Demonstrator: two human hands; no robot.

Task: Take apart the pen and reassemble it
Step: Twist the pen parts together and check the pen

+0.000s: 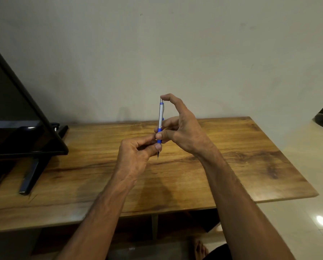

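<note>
- The pen stands upright in the air above the middle of the table, tip down. Fingers cover much of its blue grip, and only a dark point shows below.
- The right hand curls its forefinger onto the pen's top end, while the thumb and another finger pinch the barrel.
- The left hand pinches the lower end; its fingertips are hidden.
- The black screen at left is cut off by the frame, and its stand rests on the table.
- The table's far edge meets the wall, and its right edge borders the tiled floor.
</note>
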